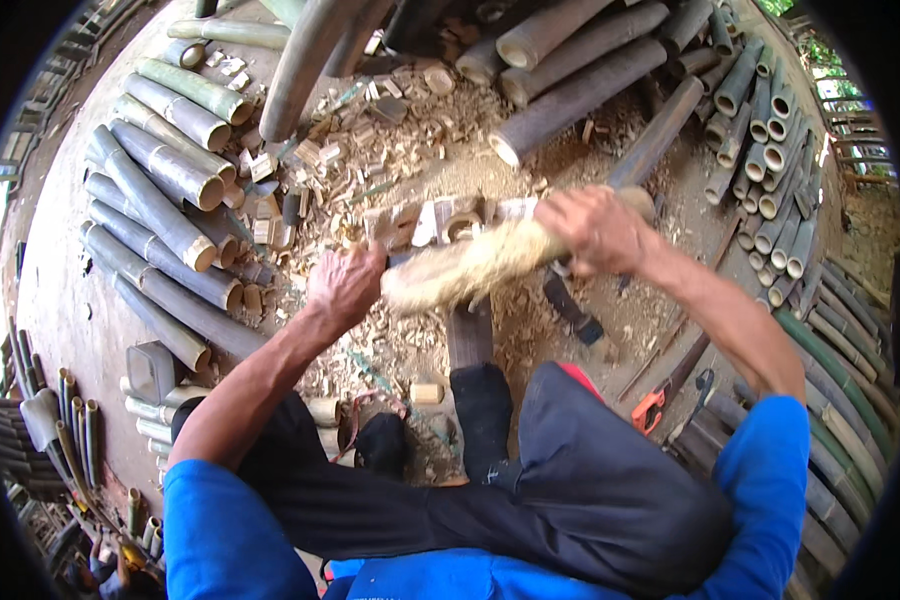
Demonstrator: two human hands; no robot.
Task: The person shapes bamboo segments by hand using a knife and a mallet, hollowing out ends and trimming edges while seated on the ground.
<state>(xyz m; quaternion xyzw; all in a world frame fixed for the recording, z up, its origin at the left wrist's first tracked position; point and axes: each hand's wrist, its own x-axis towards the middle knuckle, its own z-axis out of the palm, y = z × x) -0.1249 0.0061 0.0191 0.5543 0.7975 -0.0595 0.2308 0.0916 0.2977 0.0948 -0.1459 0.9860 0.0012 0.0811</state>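
1. Far left: dark and greenish bamboo poles (165, 170) lay side by side on the ground, most of their cut ends turned inward; a grey container (152, 372) stood just below them.
2. Left hand (348, 285): clenched, knuckles uppermost, just beside the left end of the pale length; what it grasped, if anything, could not be told.
3. Center left: wood chips (400, 350) covered the ground beneath and beyond the hands.
4. Center: the pale length (470, 268), its surface rough and powdery, lay between the hands, sloping upward to the right in front of a notched wooden block (394, 226).
5. Right hand (595, 232): clenched over the upper right part of the pale length; whether it gripped this piece or a tool against it could not be told.
6. Lower right: a saw with an orange handle (648, 410) rested on the ground.
7. Far right: narrower bamboo tubes (770, 155) were heaped, many open ends facing the worker.
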